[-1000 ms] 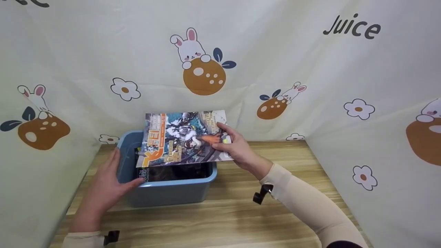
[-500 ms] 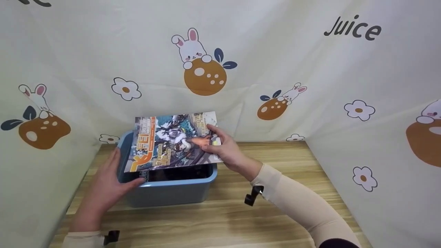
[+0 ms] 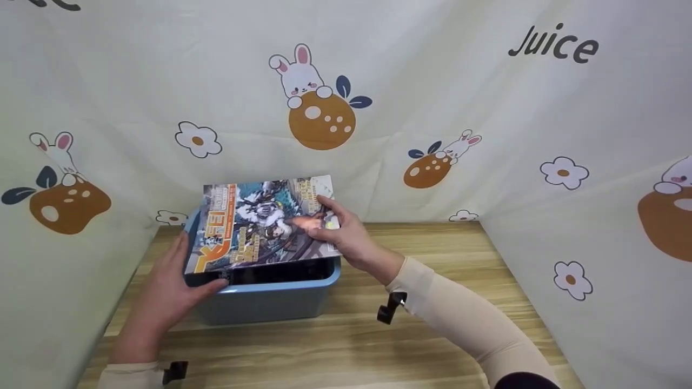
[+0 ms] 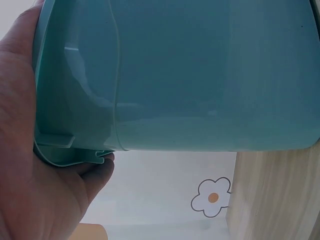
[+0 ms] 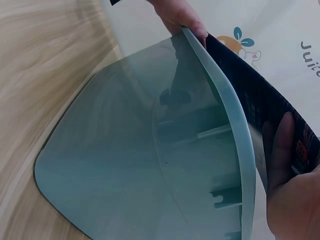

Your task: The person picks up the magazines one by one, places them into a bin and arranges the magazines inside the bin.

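Note:
My right hand pinches a colourful magazine at its right edge, thumb on top of the cover. The magazine lies tilted over the opening of a blue plastic bin and covers most of it. Its dark back cover shows in the right wrist view, above the bin's rim. With thumb and fingers, my left hand grips the bin's rim at the left front corner; its fingers hook under the rim in the left wrist view. Something dark and glossy lies inside the bin, mostly hidden.
The bin stands on a wood-grain table, near its back left. A pale cloth printed with rabbits, oranges and flowers hangs behind the table and at both sides. A black clip is attached at the right cuff.
The right hand has moved left with the magazine, which now covers the bin's left side, its left corner close to the left hand. The left hand and the bin have stayed in place.

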### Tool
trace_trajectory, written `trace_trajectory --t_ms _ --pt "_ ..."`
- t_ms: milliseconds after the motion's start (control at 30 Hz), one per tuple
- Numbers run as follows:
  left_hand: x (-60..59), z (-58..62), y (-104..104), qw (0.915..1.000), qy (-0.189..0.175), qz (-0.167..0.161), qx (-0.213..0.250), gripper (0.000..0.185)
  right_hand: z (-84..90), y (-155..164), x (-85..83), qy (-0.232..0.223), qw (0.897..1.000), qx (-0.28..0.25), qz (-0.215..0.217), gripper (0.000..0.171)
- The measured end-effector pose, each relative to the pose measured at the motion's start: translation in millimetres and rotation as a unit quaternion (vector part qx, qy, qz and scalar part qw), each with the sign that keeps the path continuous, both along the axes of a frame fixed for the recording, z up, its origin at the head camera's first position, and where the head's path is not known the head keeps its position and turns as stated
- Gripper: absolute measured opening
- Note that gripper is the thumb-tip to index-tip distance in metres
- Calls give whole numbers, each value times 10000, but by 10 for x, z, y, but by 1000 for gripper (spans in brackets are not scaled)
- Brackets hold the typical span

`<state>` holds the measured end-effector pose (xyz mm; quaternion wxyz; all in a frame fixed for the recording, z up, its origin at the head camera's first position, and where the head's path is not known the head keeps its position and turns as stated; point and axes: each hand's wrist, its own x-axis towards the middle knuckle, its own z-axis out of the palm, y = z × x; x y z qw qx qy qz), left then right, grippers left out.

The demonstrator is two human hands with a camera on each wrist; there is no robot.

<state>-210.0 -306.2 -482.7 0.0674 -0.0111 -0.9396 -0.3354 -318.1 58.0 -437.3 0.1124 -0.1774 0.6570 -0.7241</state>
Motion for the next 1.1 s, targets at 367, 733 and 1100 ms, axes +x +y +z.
trace_trajectory --t_ms 367,733,1100 --pt "-12 1 8 10000 7 -22 -69 144 -69 -45 19 174 9997 186 16 88" --pt "-17 2 26 9998 -39 76 -172 147 -38 -117 77 434 9957 813 -131 87" --pt "7 0 35 9996 -71 119 -227 145 5 -199 151 324 9925 1177 -28 90"
